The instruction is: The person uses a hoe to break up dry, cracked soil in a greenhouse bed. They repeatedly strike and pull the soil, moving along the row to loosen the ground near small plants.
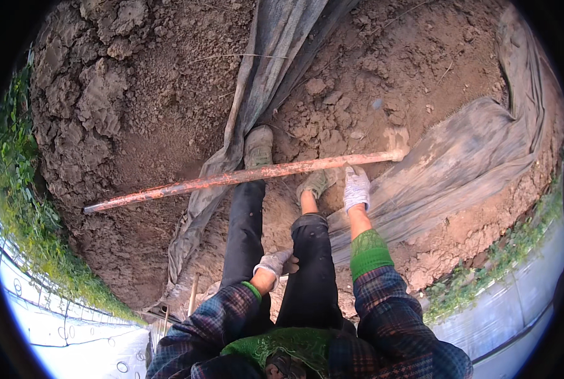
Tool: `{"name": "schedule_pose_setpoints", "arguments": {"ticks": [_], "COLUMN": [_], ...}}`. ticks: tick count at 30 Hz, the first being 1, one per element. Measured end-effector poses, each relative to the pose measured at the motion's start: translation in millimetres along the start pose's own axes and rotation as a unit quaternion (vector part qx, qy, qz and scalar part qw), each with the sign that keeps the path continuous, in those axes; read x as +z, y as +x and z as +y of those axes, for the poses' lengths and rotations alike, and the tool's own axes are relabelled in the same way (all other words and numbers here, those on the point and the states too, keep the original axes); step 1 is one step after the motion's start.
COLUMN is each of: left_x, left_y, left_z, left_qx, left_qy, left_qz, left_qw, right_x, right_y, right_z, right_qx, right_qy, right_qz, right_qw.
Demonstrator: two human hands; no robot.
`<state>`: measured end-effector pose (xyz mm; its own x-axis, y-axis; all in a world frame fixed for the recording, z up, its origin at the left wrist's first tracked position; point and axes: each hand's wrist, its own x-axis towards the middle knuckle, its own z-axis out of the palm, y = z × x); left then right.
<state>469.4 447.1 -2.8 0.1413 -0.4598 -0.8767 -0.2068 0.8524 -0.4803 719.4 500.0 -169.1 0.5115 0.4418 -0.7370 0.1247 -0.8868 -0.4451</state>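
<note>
A long red handle (225, 178) with worn paint lies across the view, over both shoes, with a soil-caked head like a hoe's (397, 142) at its right end. My right hand (356, 187), in a pale dirty glove, is at the handle's near edge close to the head; whether its fingers grip it is unclear. My left hand (276, 266), also gloved, is between my thighs with loosely curled fingers and nothing visible in it. Grey woven ground-cover fabric (267, 76) runs in folds past my left shoe (259, 144); more fabric (457, 151) lies bunched beyond my right hand.
Cloddy brown soil (168, 94) surrounds my feet. Green plants (21, 189) line the left edge, and more plants (471, 284) stand at lower right beside pale plastic sheeting (504, 303). A thin wooden stick (193, 294) is behind my left leg.
</note>
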Motion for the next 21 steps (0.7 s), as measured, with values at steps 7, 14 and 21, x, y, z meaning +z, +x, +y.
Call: {"name": "schedule_pose_setpoints", "arguments": {"ticks": [7,14,21], "left_x": [52.8,73.5,67.0], "left_y": [33.1,34.6,57.5], "left_z": [33.1,21.2,7.6], "left_qx": [0.153,0.143,0.114], "left_qy": [-0.073,0.080,0.071], "left_qz": [-0.008,-0.091,-0.017], "left_qw": [0.985,0.982,0.991], "right_x": [27.2,96.0,61.0], "right_y": [39.1,139.0,168.9], "right_z": [81.8,43.0,69.6], "right_qx": [-0.086,-0.097,-0.076], "right_qy": [-0.354,-0.545,-0.411], "right_qz": [-0.067,-0.057,-0.311], "right_qw": [0.929,0.831,0.854]}}
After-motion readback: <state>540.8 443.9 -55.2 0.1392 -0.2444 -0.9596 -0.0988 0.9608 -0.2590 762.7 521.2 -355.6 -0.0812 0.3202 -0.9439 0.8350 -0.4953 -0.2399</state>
